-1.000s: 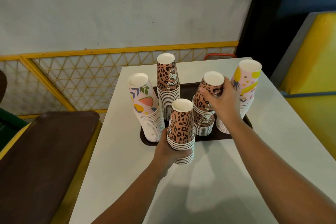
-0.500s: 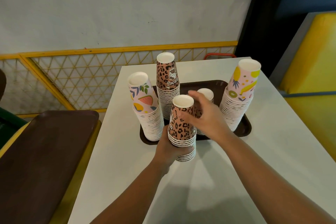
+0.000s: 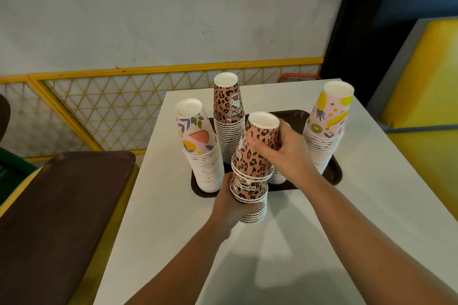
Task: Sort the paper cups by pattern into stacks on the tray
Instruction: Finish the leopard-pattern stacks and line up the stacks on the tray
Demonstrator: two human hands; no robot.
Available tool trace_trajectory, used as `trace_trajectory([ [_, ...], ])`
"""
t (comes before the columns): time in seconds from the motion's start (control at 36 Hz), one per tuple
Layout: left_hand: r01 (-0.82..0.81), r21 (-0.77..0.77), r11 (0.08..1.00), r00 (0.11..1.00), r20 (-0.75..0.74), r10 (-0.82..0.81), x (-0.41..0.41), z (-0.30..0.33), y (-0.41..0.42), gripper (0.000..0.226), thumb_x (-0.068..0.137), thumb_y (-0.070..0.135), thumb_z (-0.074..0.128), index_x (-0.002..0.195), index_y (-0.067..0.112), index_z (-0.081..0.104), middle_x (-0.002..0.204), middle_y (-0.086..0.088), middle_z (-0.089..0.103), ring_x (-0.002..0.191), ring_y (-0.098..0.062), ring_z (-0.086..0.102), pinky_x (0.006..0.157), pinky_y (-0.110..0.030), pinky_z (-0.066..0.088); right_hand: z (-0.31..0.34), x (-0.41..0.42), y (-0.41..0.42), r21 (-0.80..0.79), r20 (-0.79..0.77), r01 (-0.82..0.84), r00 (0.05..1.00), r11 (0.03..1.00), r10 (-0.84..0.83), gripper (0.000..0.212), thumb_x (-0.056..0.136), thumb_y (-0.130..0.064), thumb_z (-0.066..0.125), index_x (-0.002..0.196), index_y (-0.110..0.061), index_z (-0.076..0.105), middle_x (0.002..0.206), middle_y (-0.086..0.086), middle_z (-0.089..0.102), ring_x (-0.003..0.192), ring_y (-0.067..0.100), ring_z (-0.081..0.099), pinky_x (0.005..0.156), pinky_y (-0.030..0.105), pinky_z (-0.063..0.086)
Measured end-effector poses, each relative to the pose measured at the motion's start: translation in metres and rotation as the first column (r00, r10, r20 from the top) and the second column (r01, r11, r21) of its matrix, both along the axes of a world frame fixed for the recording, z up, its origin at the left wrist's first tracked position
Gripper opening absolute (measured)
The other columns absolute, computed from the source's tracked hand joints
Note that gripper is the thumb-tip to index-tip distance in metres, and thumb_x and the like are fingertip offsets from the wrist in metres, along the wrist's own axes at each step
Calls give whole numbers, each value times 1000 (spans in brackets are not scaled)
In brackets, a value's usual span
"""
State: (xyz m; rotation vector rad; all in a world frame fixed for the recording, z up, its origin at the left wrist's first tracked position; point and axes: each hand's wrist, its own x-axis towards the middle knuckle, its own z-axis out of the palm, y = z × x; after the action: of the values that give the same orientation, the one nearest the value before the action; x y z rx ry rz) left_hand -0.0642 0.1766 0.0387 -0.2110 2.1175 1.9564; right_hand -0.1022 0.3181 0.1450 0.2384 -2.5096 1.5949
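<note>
Leopard cups (image 3: pixel 257 146) going onto my hand-held stack, off the tray's front edge.
My right hand (image 3: pixel 287 156) has its fingers curled round the tilted top cups, seating them; my left hand (image 3: pixel 235 203) grips the lower stack (image 3: pixel 250 195) to steady it. On the tray (image 3: pixel 334 176) stand sorted piles: watermelon cups (image 3: pixel 200 146) at the left edge, leopard stack (image 3: pixel 228 116) at the back, pineapple cups (image 3: pixel 327 126) at the right edge.

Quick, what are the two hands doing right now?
Left hand: grips the bottom of the leopard cup stack.
Right hand: grips the top leopard cup on that stack.
</note>
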Motion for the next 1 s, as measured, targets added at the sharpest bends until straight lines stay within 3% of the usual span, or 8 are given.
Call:
trace_trajectory([
  [0.14,-9,0,1000,1000,15,9,1,1,-1,84,32,32,86,107,40,49,107,15,67,99,1,63,78,-19,49,23,-8,10,-220,-40,105,992,970,-117,62,66,-50,70,119,-22,52,110,-8,64,104,9,60,92,39,51],
  [0.19,-24,-1,1000,1000,11,24,1,1,-2,85,31,34,85,108,39,50,108,15,67,101,-2,63,79,-20,50,34,-13,15,-266,-84,164,978,950,-193,61,68,-48,72,120,-22,52,110,-9,65,104,6,61,91,36,52],
  [0.36,-39,-9,999,999,14,40,0,4,-2,87,29,35,85,108,41,48,111,14,66,105,-4,61,80,-21,48,40,-31,27,-161,-249,312,905,936,-345,56,78,-32,71,126,-13,49,106,-15,55,87,-17,51,71,-3,39],
  [0.42,-38,-1,999,999,14,38,0,5,-2,87,29,35,85,108,40,49,111,14,65,105,-4,61,81,-22,49,32,-36,28,-87,-270,354,891,931,-364,58,76,-34,72,125,-12,49,112,-7,59,99,-4,52,75,0,39],
  [0.58,-23,11,1000,1000,4,23,0,9,-1,89,30,33,85,110,38,48,112,13,66,105,-6,62,83,-23,50,-3,-44,27,31,-195,355,919,934,-343,61,74,-34,74,125,-10,48,120,6,61,112,20,55,94,40,48],
  [0.78,-13,29,1000,1000,8,13,-1,11,-2,88,34,26,88,111,39,48,112,12,66,104,-4,62,78,-19,49,-16,-42,26,107,-130,308,947,945,-293,73,70,-39,76,130,-13,45,125,3,57,116,18,51,88,19,36],
  [0.89,-29,9,1000,1000,-1,29,-3,10,-1,89,31,32,87,112,40,49,113,11,67,106,-8,63,85,-27,51,-8,-31,20,24,-181,334,928,942,-324,73,73,-45,72,134,-17,42,134,-2,50,126,13,43,103,29,36],
  [1.0,-33,18,999,999,0,33,-6,9,1,88,30,31,86,110,38,49,111,11,67,104,-6,63,87,-29,52,-3,-8,5,-29,-216,206,954,978,-207,75,70,-56,66,131,-19,44,131,-5,51,121,6,46,99,27,42],
])
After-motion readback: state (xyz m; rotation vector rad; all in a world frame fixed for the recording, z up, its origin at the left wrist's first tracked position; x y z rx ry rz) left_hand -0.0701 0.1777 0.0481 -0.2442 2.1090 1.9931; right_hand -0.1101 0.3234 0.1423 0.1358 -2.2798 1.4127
